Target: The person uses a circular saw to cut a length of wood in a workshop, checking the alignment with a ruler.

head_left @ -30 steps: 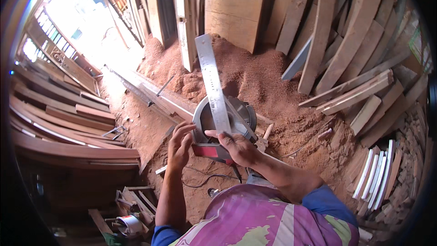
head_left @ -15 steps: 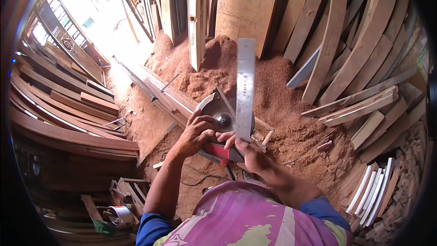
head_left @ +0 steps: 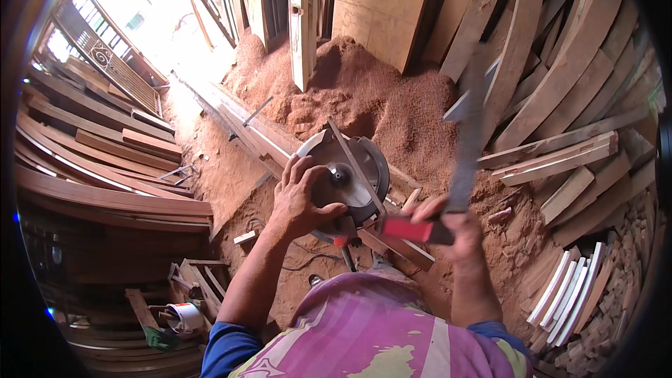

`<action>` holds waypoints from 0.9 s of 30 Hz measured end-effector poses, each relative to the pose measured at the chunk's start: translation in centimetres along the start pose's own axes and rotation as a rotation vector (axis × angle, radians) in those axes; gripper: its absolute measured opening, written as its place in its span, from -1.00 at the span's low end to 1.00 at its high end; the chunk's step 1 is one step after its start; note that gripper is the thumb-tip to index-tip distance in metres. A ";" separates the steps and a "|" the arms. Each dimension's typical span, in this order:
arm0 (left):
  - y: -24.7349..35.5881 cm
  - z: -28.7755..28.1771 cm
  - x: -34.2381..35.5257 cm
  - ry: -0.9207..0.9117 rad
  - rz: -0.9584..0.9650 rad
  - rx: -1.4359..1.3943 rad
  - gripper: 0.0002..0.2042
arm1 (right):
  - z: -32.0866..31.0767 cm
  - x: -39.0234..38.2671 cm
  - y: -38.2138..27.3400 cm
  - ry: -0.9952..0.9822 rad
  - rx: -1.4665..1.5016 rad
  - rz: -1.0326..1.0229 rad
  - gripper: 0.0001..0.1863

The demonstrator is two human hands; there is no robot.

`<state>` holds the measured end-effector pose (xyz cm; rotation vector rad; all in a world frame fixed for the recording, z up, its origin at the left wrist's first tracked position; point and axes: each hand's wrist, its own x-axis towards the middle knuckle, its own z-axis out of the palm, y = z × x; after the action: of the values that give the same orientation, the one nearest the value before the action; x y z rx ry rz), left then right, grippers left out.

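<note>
A try square is in my right hand (head_left: 465, 236), which grips it near the corner. Its red and black stock (head_left: 409, 229) points left, and its long steel blade (head_left: 467, 150) stands away from me, smeared by motion. My left hand (head_left: 299, 197) lies with fingers spread over the left side of a round silver saw blade (head_left: 360, 201) with a dark hub at its middle. Whether the palm presses on the disc cannot be made out. A thin wooden strip (head_left: 355, 162) slants across the disc. What supports the disc underneath is mostly hidden.
Reddish sawdust (head_left: 392, 108) is heaped beyond the saw blade. A long timber beam (head_left: 245, 126) runs off to the far left. Boards (head_left: 119, 154) are stacked at the left, more planks (head_left: 560, 98) lean at the right, and offcuts (head_left: 623, 280) are piled near right.
My right hand has carried the try square right, away from the disc, showing its red stock. My left hand's fingers have spread over the disc, and more of the disc shows.
</note>
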<state>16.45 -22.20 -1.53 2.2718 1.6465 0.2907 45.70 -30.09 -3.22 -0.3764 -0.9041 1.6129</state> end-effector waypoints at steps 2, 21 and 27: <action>-0.5 0.0 -0.3 0.007 -0.016 -0.092 -0.15 | -1.1 0.3 -2.0 0.167 -0.142 -0.220 -0.47; -5.5 0.7 3.0 0.119 -0.146 -0.529 -0.44 | -5.9 3.3 9.5 0.512 -0.570 0.130 -0.66; -2.7 2.2 1.8 0.667 -0.136 -0.039 -0.64 | -6.0 3.0 2.5 0.577 -0.886 0.276 -0.77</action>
<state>15.38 -19.99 -4.64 2.1417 2.0513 1.1310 47.22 -25.23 -8.22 -1.5486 -1.0895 1.1395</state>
